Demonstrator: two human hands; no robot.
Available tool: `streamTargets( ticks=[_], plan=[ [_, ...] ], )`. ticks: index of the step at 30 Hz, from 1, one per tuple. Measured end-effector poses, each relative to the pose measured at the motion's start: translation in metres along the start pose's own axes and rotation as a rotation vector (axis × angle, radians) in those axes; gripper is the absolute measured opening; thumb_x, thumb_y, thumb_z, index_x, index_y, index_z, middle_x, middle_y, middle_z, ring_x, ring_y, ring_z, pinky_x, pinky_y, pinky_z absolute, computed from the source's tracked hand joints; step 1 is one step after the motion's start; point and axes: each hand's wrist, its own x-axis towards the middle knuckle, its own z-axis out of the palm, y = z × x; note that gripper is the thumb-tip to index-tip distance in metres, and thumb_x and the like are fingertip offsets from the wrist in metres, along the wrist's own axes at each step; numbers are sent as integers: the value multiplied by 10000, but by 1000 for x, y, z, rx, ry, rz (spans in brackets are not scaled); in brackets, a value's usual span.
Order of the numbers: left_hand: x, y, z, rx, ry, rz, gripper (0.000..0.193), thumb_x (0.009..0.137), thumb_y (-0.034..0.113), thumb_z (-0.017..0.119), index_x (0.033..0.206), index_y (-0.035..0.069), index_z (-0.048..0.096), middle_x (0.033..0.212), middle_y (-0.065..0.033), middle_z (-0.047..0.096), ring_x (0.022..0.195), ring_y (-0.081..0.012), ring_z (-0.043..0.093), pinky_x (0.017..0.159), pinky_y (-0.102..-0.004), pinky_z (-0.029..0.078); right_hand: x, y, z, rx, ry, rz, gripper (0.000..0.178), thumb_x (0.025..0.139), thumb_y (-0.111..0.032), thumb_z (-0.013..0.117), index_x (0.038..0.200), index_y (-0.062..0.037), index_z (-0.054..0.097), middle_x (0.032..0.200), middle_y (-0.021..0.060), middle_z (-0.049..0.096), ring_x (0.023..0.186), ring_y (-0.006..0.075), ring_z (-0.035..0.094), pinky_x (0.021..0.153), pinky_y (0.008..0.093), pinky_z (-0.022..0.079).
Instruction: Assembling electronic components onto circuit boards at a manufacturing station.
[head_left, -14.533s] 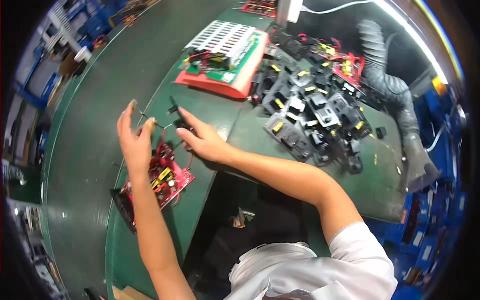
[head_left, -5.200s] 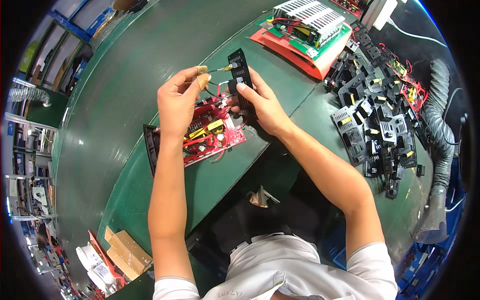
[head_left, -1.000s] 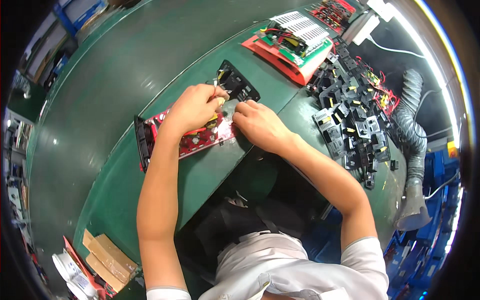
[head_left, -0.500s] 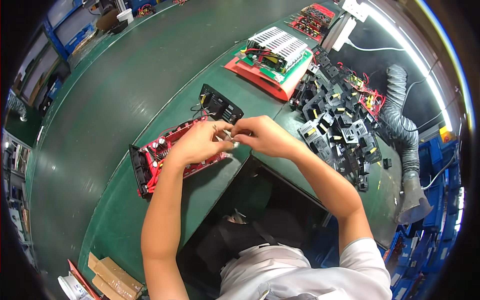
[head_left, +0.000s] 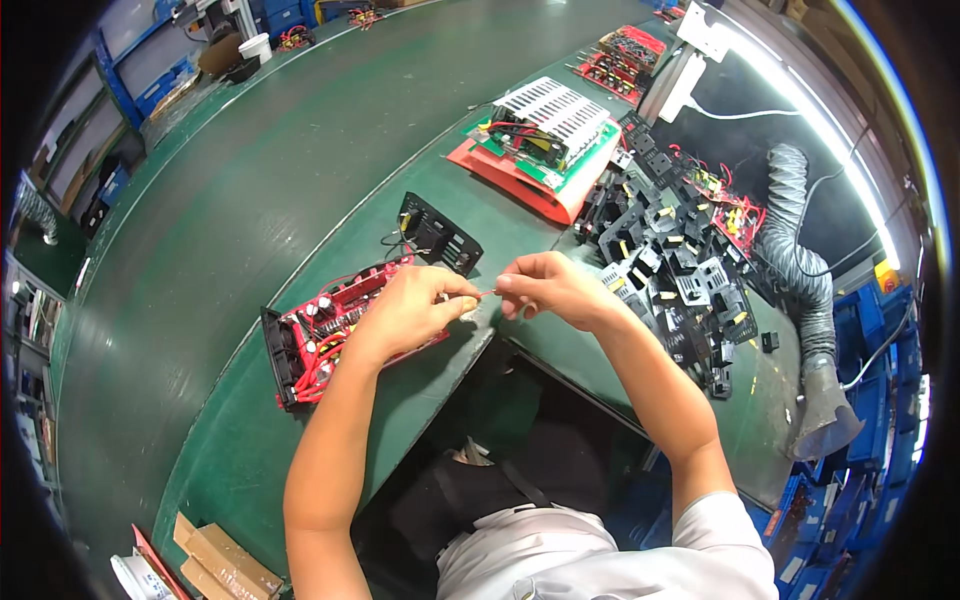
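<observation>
A thin red wire [head_left: 487,293] spans the small gap between my hands. My left hand [head_left: 408,308] pinches one end of it between thumb and fingertips, over the right end of a red-cased circuit assembly [head_left: 318,338]. The other end is in the fingertips of my right hand [head_left: 548,287], above the bench edge. A black fan end [head_left: 282,358] closes the assembly's left side, and red cables and capacitors show inside. Behind my left hand a black slotted end panel [head_left: 438,235] leans, with thin wires coming off it. My left hand and forearm hide part of the assembly.
A white slotted metal cover on a green board [head_left: 575,165] rests on red housings [head_left: 520,178]. To the right lies a heap of black plastic brackets [head_left: 670,250]. Beyond it hangs a grey flexible duct [head_left: 790,230]. Cardboard [head_left: 228,560] sits at the lower left.
My hands have moved apart and slightly toward me, and the red wire now shows stretched between them. The view has shifted slightly.
</observation>
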Motion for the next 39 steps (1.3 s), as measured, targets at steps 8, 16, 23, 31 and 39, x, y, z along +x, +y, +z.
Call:
streamTargets(
  ticks=[8, 16, 23, 31, 39],
  plan=[
    [2, 17, 5, -55, 7, -49, 211, 834, 133, 691, 997, 0, 716, 867, -107, 717, 794, -172, 663, 711, -309, 505, -2, 0, 4, 181, -52, 9, 194, 911, -211, 680, 993, -40, 644, 845, 32, 678, 803, 99, 648, 674, 211, 486],
    [0, 10, 12, 217, 257, 203, 167, 819, 151, 710, 928, 26, 723, 815, -114, 647, 721, -259, 634, 671, -350, 495, 5, 5, 11, 162, 44, 35, 178, 883, -240, 696, 877, -69, 650, 782, 4, 658, 737, 79, 613, 618, 215, 433],
    [0, 14, 8, 265, 389, 217, 171, 806, 75, 712, 974, 43, 726, 824, -97, 639, 678, -235, 621, 621, -338, 486, 18, -9, 23, 15, 111, -132, 180, 912, -218, 646, 919, -39, 667, 787, 6, 659, 735, 54, 572, 629, 210, 413],
    [3, -1, -1, 77, 530, 13, 148, 786, 58, 704, 924, 21, 739, 813, -152, 653, 710, -267, 659, 677, -356, 501, 71, 24, 19, -503, 665, -535, 643, 805, -301, 781, 1283, 46, 527, 1244, 183, 562, 1121, 255, 575, 934, 369, 482],
    [6, -18, 5, 177, 464, -53, 164, 777, 51, 704, 936, 32, 739, 821, -148, 653, 730, -288, 651, 685, -363, 499, 68, 44, 51, -88, 348, -496, 475, 923, -30, 608, 1372, 0, 456, 1092, 56, 638, 938, 113, 591, 853, 284, 498]
  ],
)
